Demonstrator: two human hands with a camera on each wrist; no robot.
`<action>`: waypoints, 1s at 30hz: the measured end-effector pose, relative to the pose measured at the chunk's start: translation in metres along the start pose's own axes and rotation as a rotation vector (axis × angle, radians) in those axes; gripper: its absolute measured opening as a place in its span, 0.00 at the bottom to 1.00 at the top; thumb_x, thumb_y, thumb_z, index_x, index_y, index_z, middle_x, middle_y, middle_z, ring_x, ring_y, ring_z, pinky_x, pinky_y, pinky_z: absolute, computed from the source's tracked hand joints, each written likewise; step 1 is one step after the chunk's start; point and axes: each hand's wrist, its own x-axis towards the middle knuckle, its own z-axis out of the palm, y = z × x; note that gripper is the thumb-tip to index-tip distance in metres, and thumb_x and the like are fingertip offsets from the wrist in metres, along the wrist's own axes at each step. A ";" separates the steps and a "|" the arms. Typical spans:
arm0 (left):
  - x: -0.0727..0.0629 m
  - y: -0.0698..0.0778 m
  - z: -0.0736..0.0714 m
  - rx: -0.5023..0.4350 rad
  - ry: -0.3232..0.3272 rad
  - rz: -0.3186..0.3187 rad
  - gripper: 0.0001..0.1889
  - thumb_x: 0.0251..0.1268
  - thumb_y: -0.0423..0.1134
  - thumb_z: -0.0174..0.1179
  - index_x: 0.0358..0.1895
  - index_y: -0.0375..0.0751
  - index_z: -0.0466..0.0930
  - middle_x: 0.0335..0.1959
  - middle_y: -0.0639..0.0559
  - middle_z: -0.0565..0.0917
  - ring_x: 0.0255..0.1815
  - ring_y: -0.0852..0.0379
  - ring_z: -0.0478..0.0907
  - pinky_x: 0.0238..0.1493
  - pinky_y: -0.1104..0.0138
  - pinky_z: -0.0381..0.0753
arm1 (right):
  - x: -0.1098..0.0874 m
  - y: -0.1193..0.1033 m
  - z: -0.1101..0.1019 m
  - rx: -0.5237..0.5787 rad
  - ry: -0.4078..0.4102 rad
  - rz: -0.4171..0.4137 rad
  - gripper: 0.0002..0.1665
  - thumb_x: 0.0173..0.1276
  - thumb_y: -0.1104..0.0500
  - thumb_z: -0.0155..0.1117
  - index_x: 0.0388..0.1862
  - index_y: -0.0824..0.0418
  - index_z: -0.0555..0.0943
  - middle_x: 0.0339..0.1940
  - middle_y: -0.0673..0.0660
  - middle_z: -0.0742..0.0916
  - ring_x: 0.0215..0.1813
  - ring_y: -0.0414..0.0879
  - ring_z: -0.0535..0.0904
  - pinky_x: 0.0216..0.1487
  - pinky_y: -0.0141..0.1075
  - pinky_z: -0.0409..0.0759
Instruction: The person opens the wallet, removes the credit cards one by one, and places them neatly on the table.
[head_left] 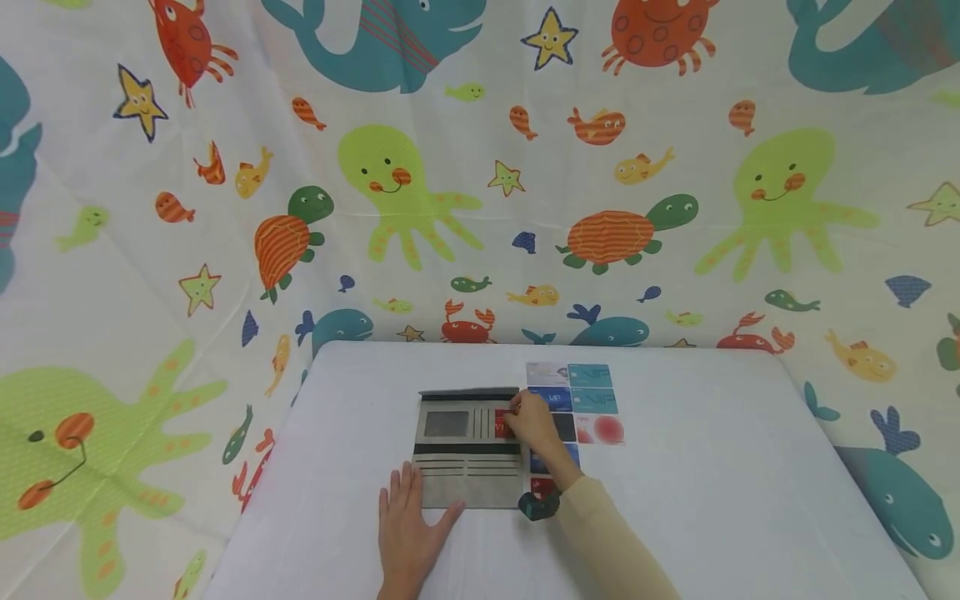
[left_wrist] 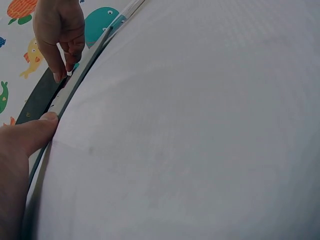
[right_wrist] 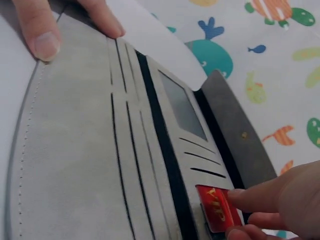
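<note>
An open grey wallet (head_left: 465, 493) lies spread on the white table, with card slots, a clear window and a dark flap edge at the top. At its upper right, a red card (right_wrist: 216, 209) with gold "VIP" lettering sits partly in the slot area. My right hand (head_left: 536, 423) pinches this card between thumb and fingers. My left hand (head_left: 408, 527) rests at the wallet's lower left corner, fingers extended along the edge and thumb (right_wrist: 46, 44) on the front border. In the left wrist view, the wallet (left_wrist: 60, 100) shows only edge-on.
Right of the wallet several cards lie in two columns: teal cards (head_left: 593, 401), a blue card (head_left: 561, 398), a pink-and-white card (head_left: 600, 429) and a red card (head_left: 540, 486), partly behind the right arm. A sea-animal curtain (head_left: 525, 275) hangs behind the table (head_left: 705, 467).
</note>
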 end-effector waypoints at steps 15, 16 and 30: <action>0.003 0.004 -0.005 -0.006 -0.026 -0.010 0.54 0.51 0.72 0.65 0.73 0.34 0.66 0.78 0.39 0.62 0.81 0.38 0.55 0.80 0.43 0.49 | 0.005 -0.003 0.006 -0.094 -0.031 0.020 0.22 0.62 0.62 0.72 0.51 0.72 0.78 0.44 0.65 0.84 0.42 0.52 0.80 0.46 0.47 0.85; 0.003 0.003 -0.004 -0.006 -0.023 -0.008 0.54 0.51 0.72 0.65 0.73 0.34 0.66 0.78 0.39 0.63 0.81 0.38 0.55 0.80 0.42 0.50 | 0.005 -0.003 0.005 -0.090 -0.033 0.022 0.22 0.62 0.62 0.72 0.51 0.72 0.77 0.44 0.66 0.83 0.41 0.52 0.80 0.46 0.47 0.85; 0.001 0.003 -0.004 -0.003 -0.046 -0.017 0.54 0.51 0.72 0.65 0.73 0.33 0.66 0.78 0.38 0.63 0.81 0.37 0.55 0.80 0.41 0.50 | 0.003 0.000 0.003 -0.077 -0.028 0.049 0.23 0.61 0.61 0.74 0.49 0.69 0.75 0.41 0.62 0.83 0.40 0.51 0.78 0.43 0.46 0.83</action>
